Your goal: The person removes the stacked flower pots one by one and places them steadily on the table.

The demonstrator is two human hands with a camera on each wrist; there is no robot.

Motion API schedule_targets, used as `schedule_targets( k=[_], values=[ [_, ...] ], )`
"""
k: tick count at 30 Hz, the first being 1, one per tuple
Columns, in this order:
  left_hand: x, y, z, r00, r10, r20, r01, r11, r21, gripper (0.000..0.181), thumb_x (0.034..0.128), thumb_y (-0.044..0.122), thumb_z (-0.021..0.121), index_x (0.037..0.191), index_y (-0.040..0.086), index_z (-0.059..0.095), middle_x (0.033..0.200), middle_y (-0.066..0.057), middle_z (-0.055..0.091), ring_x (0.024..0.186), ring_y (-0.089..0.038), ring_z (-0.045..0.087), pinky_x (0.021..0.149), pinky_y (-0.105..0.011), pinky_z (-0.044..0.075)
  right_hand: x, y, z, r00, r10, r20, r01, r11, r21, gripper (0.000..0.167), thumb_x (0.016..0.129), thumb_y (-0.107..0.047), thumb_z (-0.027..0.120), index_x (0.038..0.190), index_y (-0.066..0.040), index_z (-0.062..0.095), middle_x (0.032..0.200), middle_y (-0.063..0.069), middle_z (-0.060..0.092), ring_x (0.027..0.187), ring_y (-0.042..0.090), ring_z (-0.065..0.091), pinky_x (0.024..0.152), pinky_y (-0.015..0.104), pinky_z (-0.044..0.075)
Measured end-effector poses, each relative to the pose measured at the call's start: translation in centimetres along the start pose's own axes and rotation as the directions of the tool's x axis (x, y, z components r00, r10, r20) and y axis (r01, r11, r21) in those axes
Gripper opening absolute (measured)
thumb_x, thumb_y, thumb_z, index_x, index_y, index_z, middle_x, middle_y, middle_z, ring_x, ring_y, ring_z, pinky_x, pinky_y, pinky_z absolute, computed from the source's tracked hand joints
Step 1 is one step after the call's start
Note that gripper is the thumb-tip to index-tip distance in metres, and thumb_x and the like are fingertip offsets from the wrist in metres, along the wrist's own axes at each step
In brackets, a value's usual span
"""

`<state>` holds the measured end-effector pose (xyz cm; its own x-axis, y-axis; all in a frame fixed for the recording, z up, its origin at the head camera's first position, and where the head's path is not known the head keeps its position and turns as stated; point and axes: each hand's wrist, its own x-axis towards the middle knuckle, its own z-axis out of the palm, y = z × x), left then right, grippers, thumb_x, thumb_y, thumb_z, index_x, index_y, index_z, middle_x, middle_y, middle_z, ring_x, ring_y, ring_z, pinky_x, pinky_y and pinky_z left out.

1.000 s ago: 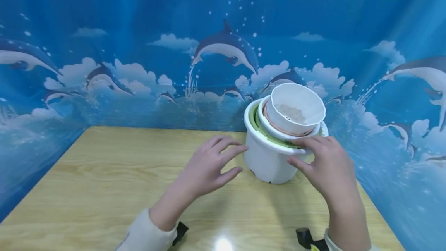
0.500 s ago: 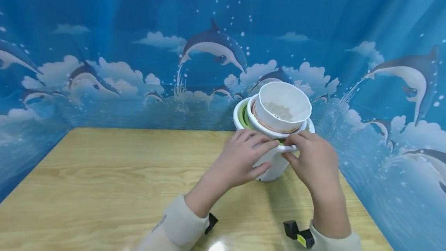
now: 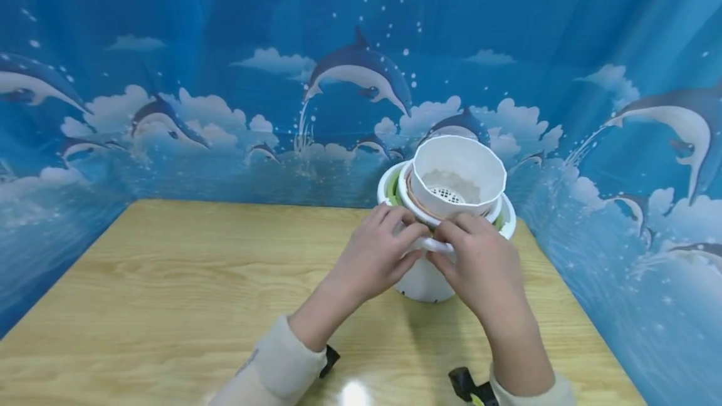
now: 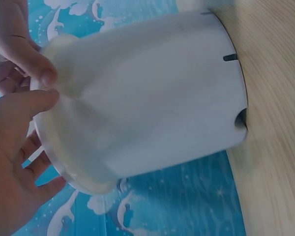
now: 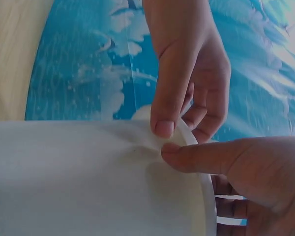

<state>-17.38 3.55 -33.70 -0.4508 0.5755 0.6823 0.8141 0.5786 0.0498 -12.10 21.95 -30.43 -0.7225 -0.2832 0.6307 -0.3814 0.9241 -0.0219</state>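
A large white flower pot (image 3: 423,281) stands on the table with smaller pots nested in it. Inside its rim show a green pot (image 3: 392,190), a white rim and a terracotta-coloured pot (image 3: 414,196). On top, tilted towards me, sits a small white faceted pot (image 3: 479,165) with a holed bottom and a pale brown stain. My left hand (image 3: 375,252) pinches the big pot's front rim, thumb outside below the lip and fingers over it. Close beside it, my right hand (image 3: 479,262) grips the same rim likewise; the thumbs almost meet in both wrist views.
The wood-grain table (image 3: 186,287) extends to the left of the pots. A blue curtain (image 3: 254,30) printed with dolphins hangs behind the table and along its right side. Drainage notches (image 4: 231,57) show at the big pot's base.
My left hand has moved right from beside the pot and taken hold of the front rim. My right hand has slid left along that rim. The stack has shifted slightly left.
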Motion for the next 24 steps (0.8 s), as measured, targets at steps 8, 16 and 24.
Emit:
schedule_targets(
  k=[8, 16, 24],
  values=[
    [-2.1, -1.7, -1.2, 0.999, -0.032, -0.013, 0.031, 0.999, -0.035, 0.032, 0.0893, 0.047, 0.072, 0.110, 0.024, 0.064, 0.109, 0.002, 0.054, 0.102, -0.016, 0.050, 0.083, -0.031, 0.049, 0.1, -2.1, -0.7, 0.992, -0.126, -0.011, 0.126, 0.987, 0.103, 0.034, 0.072, -0.035, 0.089, 0.098, -0.018, 0.075, 0.092, -0.003, 0.070, 0.084, 0.018, 0.067, 0.069, 0.039, 0.058],
    [-4.0, -2.6, -2.8, 0.997, -0.050, -0.050, 0.046, 0.995, -0.083, 0.031, 0.0884, 0.046, 0.074, 0.109, 0.023, 0.064, 0.110, 0.000, 0.052, 0.099, -0.014, 0.050, 0.077, -0.029, 0.051, 1.1, -2.3, -2.4, 0.885, -0.104, -0.454, 0.264, 0.915, 0.305, 0.023, 0.092, -0.030, 0.068, 0.091, -0.008, 0.076, 0.076, 0.001, 0.072, 0.067, 0.013, 0.065, 0.068, 0.024, 0.051],
    [-7.1, -4.6, -5.7, 0.999, -0.022, -0.044, 0.015, 0.988, -0.154, 0.029, 0.0844, 0.037, 0.079, 0.107, 0.022, 0.068, 0.115, -0.003, 0.057, 0.105, -0.017, 0.058, 0.084, -0.033, 0.055, 0.8, 0.4, -1.6, 0.876, 0.237, -0.421, 0.069, 0.801, 0.595, 0.015, 0.087, 0.003, 0.067, 0.101, 0.007, 0.070, 0.089, 0.018, 0.069, 0.086, 0.006, 0.064, 0.080, 0.020, 0.051]
  ],
)
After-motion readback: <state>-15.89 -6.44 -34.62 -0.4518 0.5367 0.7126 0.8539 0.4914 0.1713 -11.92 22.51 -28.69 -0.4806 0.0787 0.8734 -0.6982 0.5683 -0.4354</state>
